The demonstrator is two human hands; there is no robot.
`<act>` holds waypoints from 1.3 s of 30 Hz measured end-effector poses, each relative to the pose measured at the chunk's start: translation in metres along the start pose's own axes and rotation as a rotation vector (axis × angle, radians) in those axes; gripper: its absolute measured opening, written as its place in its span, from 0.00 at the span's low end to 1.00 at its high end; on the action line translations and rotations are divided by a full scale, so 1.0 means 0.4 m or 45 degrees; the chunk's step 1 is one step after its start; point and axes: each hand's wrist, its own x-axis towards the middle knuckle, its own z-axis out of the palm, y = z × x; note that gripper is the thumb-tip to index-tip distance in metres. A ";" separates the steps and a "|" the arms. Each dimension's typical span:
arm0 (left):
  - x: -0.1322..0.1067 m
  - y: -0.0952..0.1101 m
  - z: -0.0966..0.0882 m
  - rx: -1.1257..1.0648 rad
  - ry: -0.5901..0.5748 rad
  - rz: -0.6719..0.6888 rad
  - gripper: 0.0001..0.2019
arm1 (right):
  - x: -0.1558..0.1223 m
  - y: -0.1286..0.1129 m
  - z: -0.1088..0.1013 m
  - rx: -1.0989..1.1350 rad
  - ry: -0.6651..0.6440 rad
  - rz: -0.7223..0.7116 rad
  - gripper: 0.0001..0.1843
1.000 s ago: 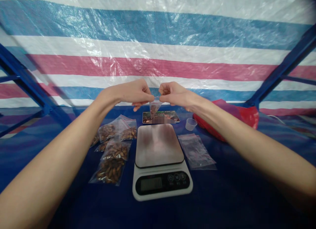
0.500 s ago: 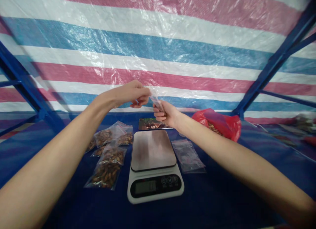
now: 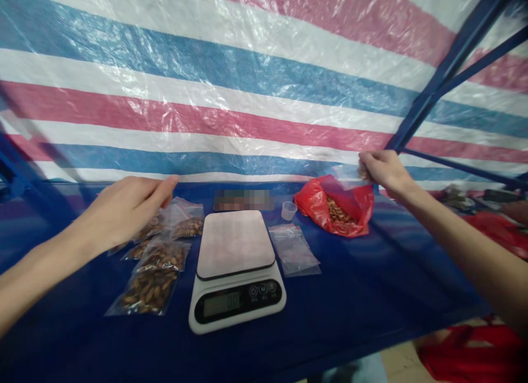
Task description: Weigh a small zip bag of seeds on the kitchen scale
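Observation:
My right hand (image 3: 383, 169) is closed on a clear zip bag (image 3: 345, 175), raised above the right side of an open red plastic bag (image 3: 306, 198). Brown nuts or seeds (image 3: 339, 211) show in the red bag's mouth. My left hand (image 3: 130, 209) hovers at the left with its fingers stretched forward and nothing visible in them. Beneath and beside it lie several filled zip bags (image 3: 150, 289) of brown long nuts or seeds. Between the hands stands a white kitchen scale (image 3: 237, 248) with a bare plate, its display reading 0.0.
Right of the scale lie flat clear zip bags (image 3: 293, 251), with a small clear cup (image 3: 289, 210) behind them. A blurred-out flat object (image 3: 243, 200) sits behind the scale. Blue metal posts (image 3: 447, 80) and a striped tarp (image 3: 247, 113) bound the blue table. Red bags (image 3: 466, 353) show at right.
My hands have come apart: the right moved right with the clear bag to above the red bag, and the left let go and moved left and down. The view has turned right.

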 end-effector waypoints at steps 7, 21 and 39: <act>0.006 -0.045 0.027 -0.078 0.128 -0.147 0.26 | -0.042 -0.023 0.040 -1.072 -0.084 -0.333 0.19; -0.028 -0.031 0.038 -0.187 0.134 -0.256 0.26 | -0.043 -0.088 0.026 -1.486 -0.036 -0.485 0.29; -0.050 -0.039 0.021 -0.318 0.424 -0.215 0.27 | -0.395 -0.167 0.174 -0.464 -1.030 -1.025 0.23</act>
